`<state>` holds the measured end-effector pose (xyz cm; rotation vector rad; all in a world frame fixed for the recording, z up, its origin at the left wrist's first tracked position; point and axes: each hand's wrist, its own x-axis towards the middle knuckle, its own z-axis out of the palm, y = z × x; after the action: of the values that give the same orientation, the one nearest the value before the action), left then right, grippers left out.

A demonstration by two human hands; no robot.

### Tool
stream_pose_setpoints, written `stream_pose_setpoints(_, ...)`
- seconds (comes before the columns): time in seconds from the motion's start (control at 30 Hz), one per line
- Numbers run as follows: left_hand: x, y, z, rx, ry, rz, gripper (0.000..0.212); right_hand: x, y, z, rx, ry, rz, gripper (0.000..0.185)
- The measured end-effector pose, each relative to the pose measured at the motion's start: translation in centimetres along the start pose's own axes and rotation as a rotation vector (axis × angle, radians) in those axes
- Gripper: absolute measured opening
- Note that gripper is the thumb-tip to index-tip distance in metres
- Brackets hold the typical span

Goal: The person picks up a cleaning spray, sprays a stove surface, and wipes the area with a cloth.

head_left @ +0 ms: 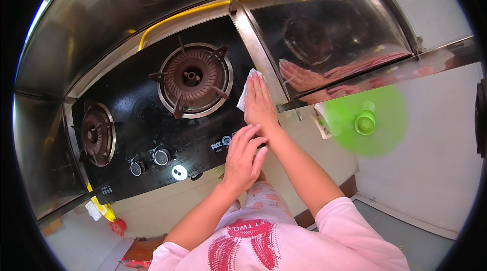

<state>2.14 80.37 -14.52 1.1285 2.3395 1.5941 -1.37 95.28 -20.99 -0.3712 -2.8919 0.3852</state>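
Note:
Flat under the fingers of my right hand [260,103] lies a white cloth or wipe [243,98], pressed against the right end of the black glass gas cooktop [133,119], beside its steel rim. My left hand [243,159] holds nothing; its fingers are slightly bent and parted. Its fingertips overlap my right wrist in the picture, and I cannot tell whether they touch it. The larger burner [192,75], with its dark pan supports, sits left of the cloth. Farther left are the smaller burner [93,134] and two control knobs [161,156].
Shiny steel panels [323,31] enclose the cooktop's back and sides, mirroring my hand. A yellow gas hose [182,16] runs behind it. At right, a fan with blurred green blades [365,122] stands low. A yellow packet [104,208] hangs near the left front corner.

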Motion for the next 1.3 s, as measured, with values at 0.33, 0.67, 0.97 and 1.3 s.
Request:
stream_pose_setpoints(0.33, -0.8, -0.3, -0.8, -0.004, 0.043, -0.014, 0.016, -3.8, -2.0, 0.3, 0.067, 0.105, -0.105, 0.056)
stream_pose_setpoints(0.67, -2.1, -0.3, -2.5, -0.065, 0.227, -0.053, 0.018, -5.1, -2.8, -3.3, 1.114, -0.080, 0.307, 0.025)
stream_pose_setpoints(0.97, -0.1, -2.6, -1.8, -0.915, 0.140, -0.698, 0.043, -7.0, -1.0, -5.8, 2.680, -0.194, 0.754, 0.042)
stream_pose_setpoints(1.3, 2.0, -1.6, 0.4, -0.924, 0.355, -0.699, 0.011, -6.1, 0.2, -7.0, 2.216, -0.068, 0.925, 0.046)
